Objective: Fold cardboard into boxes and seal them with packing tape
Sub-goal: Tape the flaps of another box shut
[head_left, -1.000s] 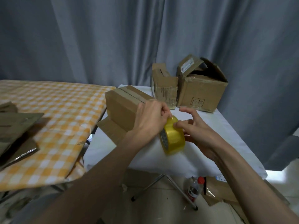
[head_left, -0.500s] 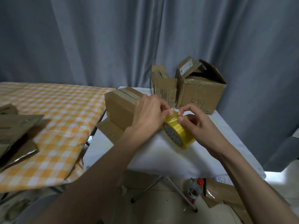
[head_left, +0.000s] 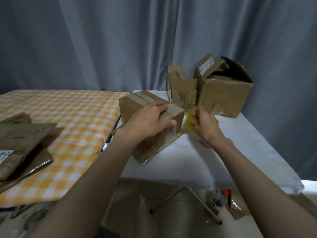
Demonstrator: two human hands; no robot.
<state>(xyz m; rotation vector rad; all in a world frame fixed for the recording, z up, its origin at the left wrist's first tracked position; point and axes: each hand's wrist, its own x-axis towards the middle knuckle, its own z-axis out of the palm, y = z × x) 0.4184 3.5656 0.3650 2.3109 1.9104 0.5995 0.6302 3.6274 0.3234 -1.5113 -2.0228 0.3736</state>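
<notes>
Forearms reach in from the bottom of the frame toward a white-covered table (head_left: 197,157), where a person is sealing a cardboard box (head_left: 137,107). Nearest on the floor, a bottle with a red cap (head_left: 218,200) stands by the table's metal legs. To the left, flattened cardboard sheets (head_left: 22,141) lie stacked on a second table under an orange checked cloth (head_left: 72,117), waiting to be folded.

The left hand (head_left: 151,121) grips the near top corner of the box, fingers spread flat over the lid and thumb curled down the front face, pinning the flaps shut along the centre seam. One loose bottom flap juts out onto the white cloth. Just beside the box, the right hand (head_left: 205,127) pinches a roll of yellow packing tape (head_left: 192,122) between thumb and fingers; motion blur hides whether a free end is drawn out.

Judging from this, the step in hand is laying tape over the seam. It looks best done by keeping the left palm pressing the flaps level, fixing the tape end down the front face below the corner, then drawing the roll straight back along the seam with steady tension, so no wrinkle or gap forms.

Farther back, two worn boxes (head_left: 221,95) sit touching at the table's far edge, flaps open, before a grey curtain (head_left: 120,40).
</notes>
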